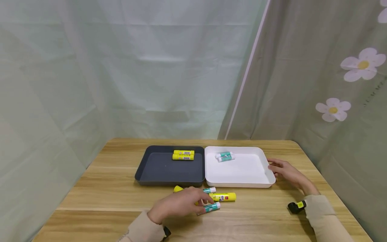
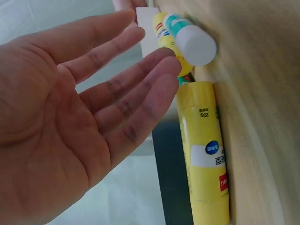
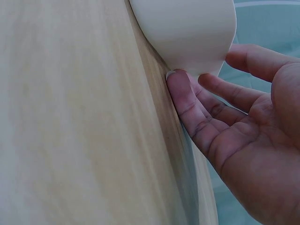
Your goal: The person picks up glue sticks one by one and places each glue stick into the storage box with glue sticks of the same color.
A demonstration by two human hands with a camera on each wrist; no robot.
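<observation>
My left hand (image 1: 184,202) hangs over a loose group of glue sticks on the table, fingers extended and nothing gripped. In the left wrist view a large yellow glue stick (image 2: 204,150) lies beside its fingertips, and a teal glue stick (image 2: 197,44) with a white cap lies farther off. From above, another yellow glue stick (image 1: 223,197) and a teal one (image 1: 212,207) show by the fingers; the hand partly hides them. My right hand (image 1: 287,173) touches the right end of the white tray (image 1: 242,185), fingertips against its outer wall near the table.
The dark tray (image 1: 169,184) stands left of the white one, side by side. Two yellow glue sticks (image 1: 183,157) lie in the dark tray, two teal ones (image 1: 226,158) in the white. Curtains (image 1: 169,84) hang behind the wooden table (image 1: 99,198) and along its sides.
</observation>
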